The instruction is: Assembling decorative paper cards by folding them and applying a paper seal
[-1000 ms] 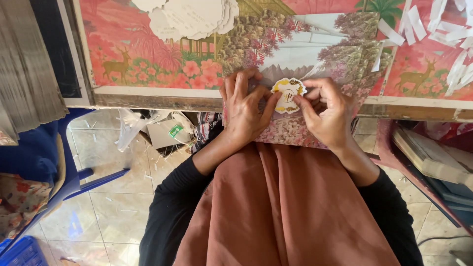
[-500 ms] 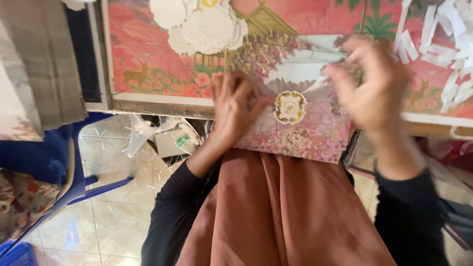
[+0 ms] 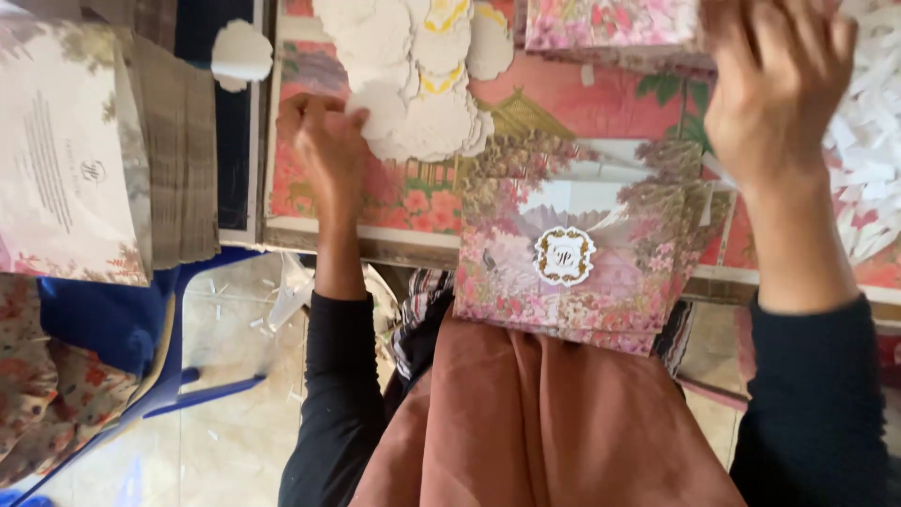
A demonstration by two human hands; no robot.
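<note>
On the table (image 3: 310,230) edge, over the person's lap, lies a floral invitation card (image 3: 572,253) with a round gold-edged seal sticker (image 3: 563,255) already at its middle. Above the card, the left hand (image 3: 328,155) rests fingers down on a heap of white scalloped seal stickers (image 3: 422,103), seemingly picking one; whether it grips any I cannot tell. Up and right of the card, the right hand (image 3: 774,84) reaches spread toward another floral card (image 3: 610,23), holding nothing visible. Fetching fresh pieces looks to be the step; the next move needs one sticker separated cleanly.

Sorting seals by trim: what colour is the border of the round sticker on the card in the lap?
Gold, ornate, around a white centre on the sticker; head view.
</note>
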